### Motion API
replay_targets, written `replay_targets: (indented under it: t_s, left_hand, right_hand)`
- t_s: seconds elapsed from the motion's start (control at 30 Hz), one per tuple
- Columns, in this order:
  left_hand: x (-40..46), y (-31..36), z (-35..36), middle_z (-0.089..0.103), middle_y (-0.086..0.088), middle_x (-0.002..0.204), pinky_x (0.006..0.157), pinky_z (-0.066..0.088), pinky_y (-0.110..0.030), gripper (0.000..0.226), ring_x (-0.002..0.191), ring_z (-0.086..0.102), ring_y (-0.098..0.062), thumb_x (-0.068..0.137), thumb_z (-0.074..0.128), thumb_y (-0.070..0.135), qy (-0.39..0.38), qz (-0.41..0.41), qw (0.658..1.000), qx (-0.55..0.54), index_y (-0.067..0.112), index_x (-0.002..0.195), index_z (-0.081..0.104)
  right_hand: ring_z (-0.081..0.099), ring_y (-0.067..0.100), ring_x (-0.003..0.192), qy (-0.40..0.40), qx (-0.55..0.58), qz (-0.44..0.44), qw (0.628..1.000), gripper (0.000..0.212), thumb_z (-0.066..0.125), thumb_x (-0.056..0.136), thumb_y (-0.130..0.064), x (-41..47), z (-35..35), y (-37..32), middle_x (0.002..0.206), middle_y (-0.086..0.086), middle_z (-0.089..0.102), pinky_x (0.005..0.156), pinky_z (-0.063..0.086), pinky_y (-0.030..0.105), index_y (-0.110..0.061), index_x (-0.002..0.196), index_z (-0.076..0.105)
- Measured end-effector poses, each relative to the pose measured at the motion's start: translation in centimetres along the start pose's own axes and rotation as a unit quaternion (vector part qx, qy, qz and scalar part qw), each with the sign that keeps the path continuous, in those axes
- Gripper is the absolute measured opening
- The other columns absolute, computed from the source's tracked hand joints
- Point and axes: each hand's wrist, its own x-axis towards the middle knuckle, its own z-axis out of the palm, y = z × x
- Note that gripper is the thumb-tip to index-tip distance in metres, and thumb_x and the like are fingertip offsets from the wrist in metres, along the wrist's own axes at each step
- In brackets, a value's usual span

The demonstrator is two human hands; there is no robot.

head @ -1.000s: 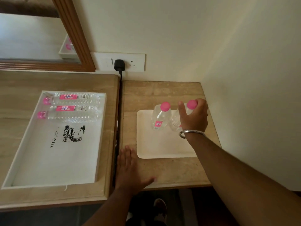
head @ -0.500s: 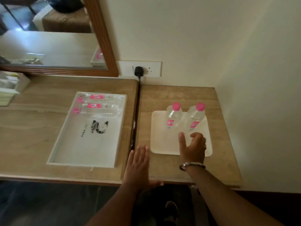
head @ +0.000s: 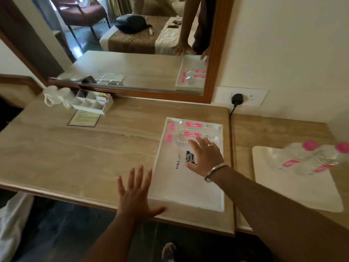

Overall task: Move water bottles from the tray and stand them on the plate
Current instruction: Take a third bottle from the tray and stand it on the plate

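Note:
A white tray (head: 188, 193) lies on the desk with two clear, pink-capped water bottles on their sides at its far end, the far bottle (head: 194, 125) and the near bottle (head: 181, 138). My right hand (head: 204, 156), fingers spread and empty, hovers over the tray just short of the near bottle. My left hand (head: 135, 191) rests flat and open at the desk's front edge, beside the tray's near left corner. At far right two bottles (head: 309, 157) stand side by side on the white square plate (head: 294, 193), blurred.
A wall mirror (head: 122, 44) runs behind the desk. A white organiser box (head: 92, 104), white cloth and a framed card (head: 84, 118) sit at the back left. A black plug and cord (head: 237, 99) drop into the gap between the two tabletops.
My right hand left the bottles standing on the plate and crossed left over the tray toward the lying bottles. The view swung left; my left hand stayed at the desk edge.

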Motion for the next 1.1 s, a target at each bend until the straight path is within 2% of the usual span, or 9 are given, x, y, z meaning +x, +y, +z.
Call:
replay_targets:
  t_s: [0.17,0.3,0.5,0.6,0.7,0.77,0.87,1.0,1.1]
  left_hand:
    - [1.8,-4.3,1.4,-0.038,-0.01,0.156,0.115,-0.015,-0.067,0.139,0.141,-0.037,-0.035,0.059,0.04,0.1,-0.02,0.001,0.998,-0.061,0.023,0.143,-0.039]
    - [3.8,-4.1,3.7,-0.028,-0.009,0.162,0.114,-0.018,-0.066,0.138,0.143,-0.035,-0.032,0.054,0.033,0.104,0.007,0.024,0.995,-0.099,0.027,0.144,-0.036]
    - [4.2,-4.4,4.9,-0.021,-0.008,0.164,0.113,-0.017,-0.067,0.136,0.146,-0.03,-0.03,0.057,0.039,0.105,0.029,0.046,0.994,-0.094,0.029,0.156,-0.014]
    - [4.3,-4.5,4.7,-0.019,-0.007,0.165,0.114,-0.014,-0.069,0.134,0.147,-0.029,-0.03,0.057,0.038,0.105,0.023,0.041,0.994,-0.096,0.028,0.157,-0.009]
    - [4.0,-4.3,4.5,-0.014,-0.007,0.166,0.115,-0.008,-0.07,0.134,0.149,-0.021,-0.032,0.057,0.038,0.105,0.018,0.036,0.994,-0.097,0.028,0.158,-0.004]
    - [3.9,-4.2,4.3,-0.014,-0.006,0.166,0.115,-0.005,-0.071,0.133,0.149,-0.02,-0.032,0.056,0.035,0.106,0.019,0.033,0.995,-0.089,0.028,0.158,-0.003]
    - [3.6,-3.9,4.0,-0.018,-0.003,0.165,0.114,-0.007,-0.073,0.134,0.148,-0.022,-0.031,0.055,0.033,0.106,0.019,0.018,0.996,-0.085,0.029,0.157,-0.008]
    - [1.5,0.2,3.6,-0.014,-0.003,0.164,0.114,-0.015,-0.068,0.139,0.148,-0.02,-0.031,0.051,0.032,0.106,0.051,-0.015,0.988,-0.143,0.027,0.155,-0.013]
    - [0.2,4.6,2.6,-0.009,-0.004,0.164,0.115,-0.013,-0.066,0.136,0.149,-0.013,-0.033,0.052,0.029,0.106,0.076,-0.021,0.987,-0.141,0.027,0.154,-0.013]
  right_hand:
    - [0.021,0.038,0.141,-0.058,-0.127,-0.022,0.99,0.083,0.064,0.078,-0.049,5.1,1.4,-3.2,0.154,0.016,0.021,0.112,0.022,0.052,-0.023,0.145,0.021]
    - [0.044,0.037,0.119,-0.059,-0.199,-0.033,0.978,0.071,0.066,0.077,-0.038,8.0,1.9,-4.0,0.135,0.018,0.04,0.102,0.034,0.047,-0.019,0.135,0.03]
    - [0.052,0.035,0.1,-0.054,-0.174,0.009,0.983,0.045,0.064,0.079,-0.025,10.1,2.1,-4.6,0.12,0.017,0.043,0.078,0.047,0.041,-0.016,0.12,0.047]
    - [0.054,0.031,0.093,-0.066,-0.175,-0.005,0.982,0.052,0.068,0.074,-0.023,9.4,2.2,-4.5,0.113,0.013,0.046,0.068,0.044,0.037,-0.018,0.119,0.043]
    - [0.06,0.03,0.087,-0.065,-0.158,-0.045,0.984,0.058,0.07,0.074,-0.03,7.8,1.8,-3.6,0.105,0.007,0.056,0.072,0.045,0.037,-0.021,0.121,0.038]
    - [0.062,0.031,0.086,-0.015,-0.098,-0.052,0.994,0.057,0.069,0.075,-0.036,6.4,0.5,-2.2,0.105,0.007,0.06,0.072,0.046,0.037,-0.023,0.122,0.041]
    - [0.063,0.03,0.091,0.115,0.096,-0.006,0.989,0.049,0.073,0.072,-0.035,3.8,-2.3,-0.3,0.108,0.006,0.064,0.071,0.044,0.032,-0.025,0.116,0.052]
    - [0.062,0.02,0.091,0.231,0.42,0.138,0.867,0.044,0.084,0.067,-0.028,-1.8,-6.5,3.4,0.096,-0.005,0.064,0.077,0.046,0.026,-0.025,0.102,0.057]
    - [0.064,0.017,0.095,0.235,0.49,0.156,0.825,0.046,0.084,0.066,-0.032,-6.7,-7.9,5.6,0.1,-0.004,0.067,0.081,0.053,0.032,-0.028,0.103,0.057]
